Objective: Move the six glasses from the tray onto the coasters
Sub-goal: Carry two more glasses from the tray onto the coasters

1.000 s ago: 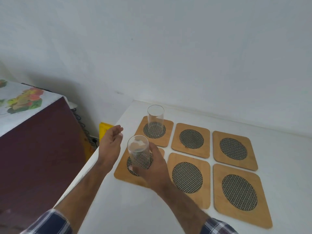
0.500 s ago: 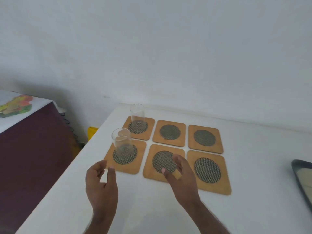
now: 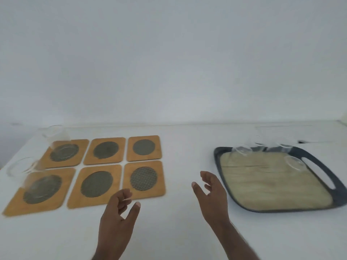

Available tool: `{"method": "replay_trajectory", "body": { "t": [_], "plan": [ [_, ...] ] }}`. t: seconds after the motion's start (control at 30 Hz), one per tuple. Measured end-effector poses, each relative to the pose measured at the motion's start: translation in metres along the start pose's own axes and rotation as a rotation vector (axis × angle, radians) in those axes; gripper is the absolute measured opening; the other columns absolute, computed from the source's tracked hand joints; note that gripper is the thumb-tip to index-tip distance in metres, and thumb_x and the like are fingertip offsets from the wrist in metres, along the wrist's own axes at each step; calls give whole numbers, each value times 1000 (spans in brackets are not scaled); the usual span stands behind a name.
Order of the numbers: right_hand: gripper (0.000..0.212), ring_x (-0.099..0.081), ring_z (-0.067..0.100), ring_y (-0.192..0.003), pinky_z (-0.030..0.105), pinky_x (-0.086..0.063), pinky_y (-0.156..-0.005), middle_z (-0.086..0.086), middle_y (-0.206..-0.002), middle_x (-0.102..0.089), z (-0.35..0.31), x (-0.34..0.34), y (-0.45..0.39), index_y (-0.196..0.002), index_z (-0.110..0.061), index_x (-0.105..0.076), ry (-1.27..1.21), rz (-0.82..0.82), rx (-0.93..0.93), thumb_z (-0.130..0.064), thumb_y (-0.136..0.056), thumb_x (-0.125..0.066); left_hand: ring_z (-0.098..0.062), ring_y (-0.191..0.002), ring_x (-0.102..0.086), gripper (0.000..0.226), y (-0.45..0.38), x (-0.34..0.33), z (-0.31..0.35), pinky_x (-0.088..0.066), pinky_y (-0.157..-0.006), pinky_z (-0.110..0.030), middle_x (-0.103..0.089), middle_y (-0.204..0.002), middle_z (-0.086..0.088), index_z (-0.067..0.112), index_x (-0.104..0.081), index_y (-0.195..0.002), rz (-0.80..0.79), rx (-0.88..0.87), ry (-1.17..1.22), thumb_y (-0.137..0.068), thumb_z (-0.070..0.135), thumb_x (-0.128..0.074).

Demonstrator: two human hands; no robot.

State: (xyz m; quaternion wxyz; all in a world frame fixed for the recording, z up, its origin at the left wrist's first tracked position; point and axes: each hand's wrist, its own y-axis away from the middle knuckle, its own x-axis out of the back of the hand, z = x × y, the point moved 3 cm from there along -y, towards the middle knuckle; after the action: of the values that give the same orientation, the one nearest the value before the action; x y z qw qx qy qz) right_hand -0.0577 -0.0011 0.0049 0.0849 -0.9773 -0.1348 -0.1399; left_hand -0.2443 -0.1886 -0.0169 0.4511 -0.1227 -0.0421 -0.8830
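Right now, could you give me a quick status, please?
Left hand and right hand open, empty. Two glasses on coasters; others on tray. Nothing blocking.

The right hand (image 3: 212, 196) has let go of the glass (image 3: 28, 175), which now stands alone on the near-left coaster (image 3: 40, 192). Both it and the left hand (image 3: 118, 216) have drawn back, empty and spread. The view has swung right, revealing the tray (image 3: 319, 164).

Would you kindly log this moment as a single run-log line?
left hand: open, empty | right hand: open, empty, near tray | coasters: two of six hold glasses | remaining glasses on tray: blurred, count unclear
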Motion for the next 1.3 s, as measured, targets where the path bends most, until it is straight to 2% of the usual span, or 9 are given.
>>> {"method": "replay_trajectory", "body": {
  "t": [0.13, 0.23, 0.33, 0.47, 0.57, 0.73, 0.93, 1.1, 1.3],
  "plan": [
    [36, -59, -2, -105, 7, -42, -89, -10, -115, -65, 7, 58, -20, -120, -16, -62, 52, 100, 9, -14, -85, -73, -11, -101, -67, 37, 5, -44, 11, -49, -81, -12, -73, -104, 2, 36, -59, -107, -129, 21, -13, -87, 9, -73],
    [35, -61, 13, -105, 26, -49, -91, -3, -113, -65, 7, 92, -45, -118, -12, -63, 132, 179, 50, -11, -84, -73, -9, -99, -68, 35, 7, -71, 21, -48, -84, -19, -74, -103, 3, 35, -61, -108, -165, 20, -11, -86, 11, -74],
    [42, -57, 22, -109, 43, -47, -96, 1, -119, -62, 9, 115, -77, -122, -12, -61, 238, 213, 59, -12, -82, -73, -7, -98, -68, 32, 6, -94, 33, -50, -89, -27, -73, -104, 5, 32, -62, -109, -173, 15, 18, -87, 11, -73],
    [62, -44, 30, -126, 39, -37, -103, 8, -136, -50, 17, 126, -122, -136, -12, -49, 436, 137, 24, -25, -80, -73, -8, -100, -67, 31, 7, -117, 49, -49, -84, -21, -72, -106, 4, 30, -61, -110, -172, 0, 50, -88, 11, -72],
    [77, -40, 33, -130, 43, -38, -102, 10, -144, -43, 21, 121, -145, -144, -12, -38, 528, 60, 14, -34, -80, -74, -7, -101, -67, 31, 9, -127, 56, -49, -85, -22, -72, -107, 6, 30, -61, -111, -172, -3, 63, -88, 12, -72],
    [80, -40, 34, -129, 47, -42, -99, 11, -141, -43, 29, 105, -166, -144, -12, -35, 611, -11, -24, -41, -81, -73, -7, -100, -67, 29, 7, -128, 62, -50, -84, -21, -72, -106, 3, 30, -62, -110, -141, -1, 66, -88, 13, -72],
    [69, -51, 36, -119, 44, -47, -93, 14, -135, -46, 33, 103, -166, -141, -13, -41, 583, 15, -21, -33, -83, -72, -8, -98, -68, 29, 4, -124, 62, -52, -80, -21, -72, -105, 4, 32, -62, -108, -115, 8, 49, -87, 15, -73],
    [66, -56, 28, -112, 38, -47, -87, 7, -128, -51, 2, 111, -135, -138, -21, -48, 475, 117, 119, -39, -79, -73, -5, -100, -67, 35, 3, -125, 66, -54, -88, -27, -71, -106, 8, 33, -62, -110, -127, -27, 18, -83, 19, -79],
    [69, -57, 2, -94, 6, -38, -77, -8, -110, -58, -46, 104, -71, -130, -29, -58, 245, -53, 210, -44, -68, -84, 9, -115, -54, 68, 5, -145, 84, -45, -99, -21, -62, -123, 20, 37, -53, -127, -247, -153, -60, -69, 33, -89]
  ]
}}
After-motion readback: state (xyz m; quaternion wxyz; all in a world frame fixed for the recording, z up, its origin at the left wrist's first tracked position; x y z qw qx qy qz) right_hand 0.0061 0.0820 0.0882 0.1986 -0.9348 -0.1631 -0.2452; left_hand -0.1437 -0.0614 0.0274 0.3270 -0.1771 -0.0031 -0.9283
